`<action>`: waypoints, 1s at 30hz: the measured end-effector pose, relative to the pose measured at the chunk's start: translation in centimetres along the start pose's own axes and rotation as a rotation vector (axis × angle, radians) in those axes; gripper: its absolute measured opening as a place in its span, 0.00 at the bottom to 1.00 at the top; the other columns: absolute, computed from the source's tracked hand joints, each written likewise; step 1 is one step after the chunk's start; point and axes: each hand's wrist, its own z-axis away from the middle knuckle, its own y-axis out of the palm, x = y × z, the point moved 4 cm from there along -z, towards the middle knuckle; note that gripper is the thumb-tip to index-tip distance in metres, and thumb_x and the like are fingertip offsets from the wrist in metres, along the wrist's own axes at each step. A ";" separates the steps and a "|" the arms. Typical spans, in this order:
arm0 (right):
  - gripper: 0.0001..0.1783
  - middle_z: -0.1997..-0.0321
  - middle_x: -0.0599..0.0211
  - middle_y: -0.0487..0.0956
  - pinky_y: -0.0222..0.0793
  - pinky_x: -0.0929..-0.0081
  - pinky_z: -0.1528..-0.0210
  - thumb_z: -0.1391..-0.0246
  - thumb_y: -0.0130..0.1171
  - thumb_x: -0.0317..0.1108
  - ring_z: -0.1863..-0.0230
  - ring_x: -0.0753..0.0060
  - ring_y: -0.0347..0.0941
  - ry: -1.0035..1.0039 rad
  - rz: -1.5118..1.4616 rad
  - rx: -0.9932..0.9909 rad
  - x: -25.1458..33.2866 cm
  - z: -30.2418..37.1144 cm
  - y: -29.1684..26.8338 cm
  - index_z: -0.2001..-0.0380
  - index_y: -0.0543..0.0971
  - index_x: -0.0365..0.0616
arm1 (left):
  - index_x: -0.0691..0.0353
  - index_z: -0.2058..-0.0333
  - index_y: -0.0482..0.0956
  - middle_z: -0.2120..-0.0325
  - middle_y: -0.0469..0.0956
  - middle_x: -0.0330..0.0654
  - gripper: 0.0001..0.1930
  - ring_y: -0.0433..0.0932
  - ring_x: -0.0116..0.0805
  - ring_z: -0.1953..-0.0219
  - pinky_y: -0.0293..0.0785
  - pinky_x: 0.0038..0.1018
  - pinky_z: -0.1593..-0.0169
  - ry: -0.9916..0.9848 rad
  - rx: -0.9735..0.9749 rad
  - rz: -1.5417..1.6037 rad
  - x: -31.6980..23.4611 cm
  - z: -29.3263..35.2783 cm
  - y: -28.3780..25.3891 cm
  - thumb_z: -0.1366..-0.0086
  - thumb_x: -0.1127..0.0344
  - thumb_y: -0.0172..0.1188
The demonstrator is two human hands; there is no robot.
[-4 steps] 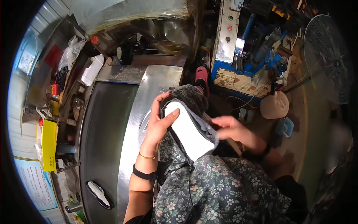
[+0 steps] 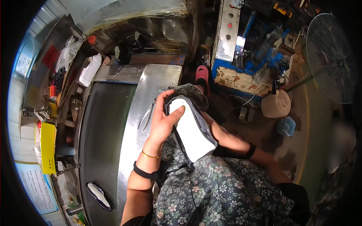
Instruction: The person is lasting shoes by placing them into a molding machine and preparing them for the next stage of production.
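A: White sole and grey upper: that is the shoe (image 2: 190,126) the person holds over the lap, just off the right edge of the steel table (image 2: 151,81).

B: How much of it is hidden?

A: The toe end sinks behind the flowered apron (image 2: 222,188), and the far side is covered by the right hand (image 2: 218,130), of which only the back and wrist show. It lies against the shoe's side, but whether its fingers are curled round it cannot be told.

B: And the left hand (image 2: 162,120)?

A: Clasped on the shoe, fingers over the heel end, thumb pressed flat on the white sole.

B: Counts?

A: One shoe in the hands, a second dark shoe with white lining (image 2: 98,196) lying alone on the dark belt (image 2: 100,132) near the bottom edge. One pair of tweezers (image 2: 146,116) on the steel, just beside the left hand. One red slipper (image 2: 202,75) on the floor past the table. One standing fan (image 2: 332,56) at the right, its base cut off by the rim.

B: Packages or signs?

A: A white plastic bottle (image 2: 89,70) at the table's far left corner, a yellow box (image 2: 48,147) on the left shelf, and a blue-and-white notice (image 2: 36,188) low on the left wall, too bent to make out. A pale jug (image 2: 276,104) stands on the floor by the blue machine (image 2: 249,49).
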 end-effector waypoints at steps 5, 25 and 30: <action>0.25 0.42 0.42 0.75 0.67 0.59 0.37 0.28 0.34 0.36 0.41 0.44 0.73 -0.011 0.214 -0.140 -1.9 0.7 0.6 0.36 0.66 0.35 | 0.65 0.40 0.64 0.50 0.73 0.42 0.27 0.72 0.29 0.49 0.68 0.25 0.42 -0.055 0.019 -0.053 0.2 -1.4 0.6 0.36 0.73 0.64; 0.42 0.28 0.38 0.58 0.47 0.60 0.26 0.31 0.51 0.45 0.26 0.45 0.53 -0.031 -0.193 -0.073 -0.8 2.9 1.8 0.28 0.46 0.30 | 0.72 0.37 0.66 0.38 0.71 0.48 0.27 0.67 0.39 0.35 0.55 0.33 0.30 -0.110 -0.182 0.766 -0.5 -0.3 0.8 0.24 0.56 0.43; 0.49 0.25 0.27 0.42 0.48 0.58 0.26 0.31 0.48 0.50 0.24 0.34 0.44 0.031 0.123 0.006 1.9 1.9 4.5 0.29 0.34 0.27 | 0.70 0.60 0.79 0.72 0.81 0.63 0.21 0.80 0.64 0.67 0.77 0.51 0.62 -0.087 -0.503 -1.207 -0.4 4.6 -0.8 0.25 0.58 0.41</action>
